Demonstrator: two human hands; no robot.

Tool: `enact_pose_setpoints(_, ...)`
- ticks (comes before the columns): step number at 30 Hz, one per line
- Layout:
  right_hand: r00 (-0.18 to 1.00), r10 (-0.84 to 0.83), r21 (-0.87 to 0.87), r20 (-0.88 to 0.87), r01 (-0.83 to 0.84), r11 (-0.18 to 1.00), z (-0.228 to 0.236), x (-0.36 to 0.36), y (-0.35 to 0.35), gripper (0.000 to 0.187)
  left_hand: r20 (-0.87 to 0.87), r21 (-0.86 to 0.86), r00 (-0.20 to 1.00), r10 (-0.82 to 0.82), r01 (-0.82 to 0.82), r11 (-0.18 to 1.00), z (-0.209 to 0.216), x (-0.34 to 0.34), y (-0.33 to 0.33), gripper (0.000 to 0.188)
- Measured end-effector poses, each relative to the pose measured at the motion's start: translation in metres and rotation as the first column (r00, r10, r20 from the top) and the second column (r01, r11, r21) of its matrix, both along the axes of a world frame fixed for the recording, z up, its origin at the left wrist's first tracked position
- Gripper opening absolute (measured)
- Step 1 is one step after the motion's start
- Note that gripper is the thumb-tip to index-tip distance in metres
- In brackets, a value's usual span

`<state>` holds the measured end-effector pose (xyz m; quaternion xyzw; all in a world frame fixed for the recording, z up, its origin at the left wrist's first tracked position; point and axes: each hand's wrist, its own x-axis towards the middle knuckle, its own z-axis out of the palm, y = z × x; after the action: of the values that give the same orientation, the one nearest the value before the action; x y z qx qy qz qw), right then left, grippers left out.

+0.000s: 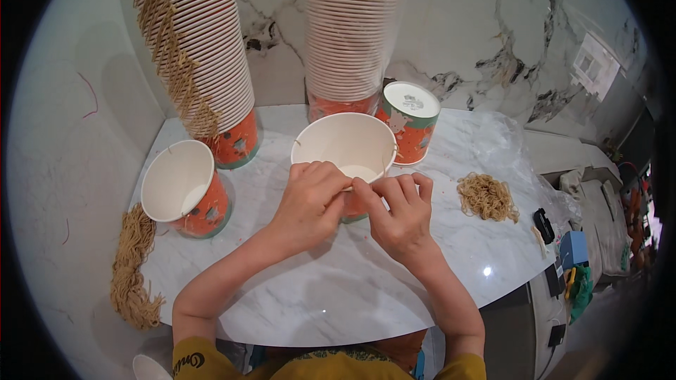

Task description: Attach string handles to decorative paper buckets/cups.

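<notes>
- Head view: left hand [310,200] and right hand [403,212] both pinch the near rim of an open paper cup [346,148] at frame centre; a thin string shows at its rim.
- Handle fitting looks mid-way on this cup.
- Done, by my read: second cup [184,190], left.
- Left: two cup stacks [204,49], string bundles [132,271].

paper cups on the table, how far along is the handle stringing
Done, it seems: one open cup stands aside at the left, though its handle is too small to tell. In hand: the left hand and right hand pinch at the near rim of the middle cup. Left: two tall cup stacks behind, plus string bundles at the left edge and at the right.
</notes>
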<state>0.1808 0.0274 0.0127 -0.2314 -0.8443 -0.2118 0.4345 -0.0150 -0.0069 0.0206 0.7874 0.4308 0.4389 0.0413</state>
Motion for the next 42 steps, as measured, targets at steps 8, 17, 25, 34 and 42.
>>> enact_pose_setpoints(8, 0.993, 0.115, -0.069, -0.042, -0.117, 0.991, -0.008, -0.005, -0.001, 0.058, 0.465, -0.225, 0.884, 0.044, 0.07, 0.972, 0.006, -0.015, 0.013, 0.011)
enact_pose_setpoints(17, 0.942, -0.005, -0.186, -0.336, -0.061, 0.981, -0.002, 0.008, 0.018, 0.049, 0.624, -0.394, 0.781, 0.035, 0.275, 0.877, -0.004, -0.02, 0.017, 0.014)
enact_pose_setpoints(25, 0.669, -0.093, -0.559, -0.737, -0.528, 0.639, -0.001, 0.019, 0.029, 0.017, 0.429, -0.264, 0.895, -0.119, 0.251, 0.931, -0.009, -0.016, 0.014, 0.02)
enact_pose_setpoints(34, 0.728, -0.068, -0.555, -0.682, -0.456, 0.696, 0.002, 0.022, 0.028, 0.012, 0.25, -0.232, 0.959, -0.134, 0.194, 0.953, -0.003, -0.011, 0.009, 0.021)
enact_pose_setpoints(42, 0.713, -0.074, -0.577, -0.697, -0.496, 0.649, 0.001, 0.019, 0.028, 0.007, 0.294, -0.216, 0.949, -0.119, 0.187, 0.958, -0.007, -0.013, 0.013, 0.019)
